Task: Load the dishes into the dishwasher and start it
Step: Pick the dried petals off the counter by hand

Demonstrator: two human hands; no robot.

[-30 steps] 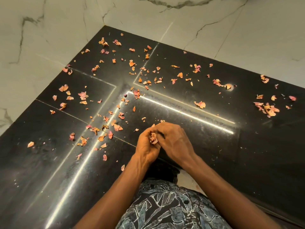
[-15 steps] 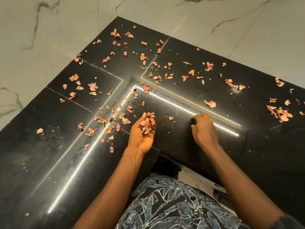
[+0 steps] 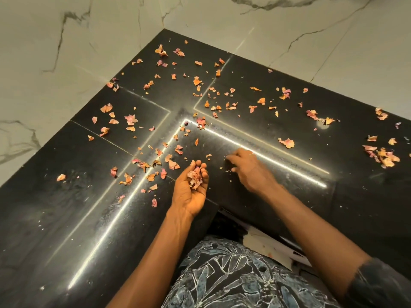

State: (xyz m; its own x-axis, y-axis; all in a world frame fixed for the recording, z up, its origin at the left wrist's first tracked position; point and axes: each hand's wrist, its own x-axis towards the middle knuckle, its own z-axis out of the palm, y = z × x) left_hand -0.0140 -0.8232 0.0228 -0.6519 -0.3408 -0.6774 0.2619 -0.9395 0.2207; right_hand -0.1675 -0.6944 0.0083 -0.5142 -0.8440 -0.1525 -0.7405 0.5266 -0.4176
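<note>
Many petals (image 3: pixel 287 143) on black counter (image 3: pixel 66 218), left hand (image 3: pixel 189 194) cupped round a petal clump (image 3: pixel 194 177), right hand (image 3: pixel 251 170) just beside, grip unclear.

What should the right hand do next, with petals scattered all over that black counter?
Probably pinch up the small crumbs beside the right hand and drop them onto the pile of petals in the left hand. The right hand is fingers-down on the black counter next to those crumbs, and the left hand is cupped palm up close by.
</note>
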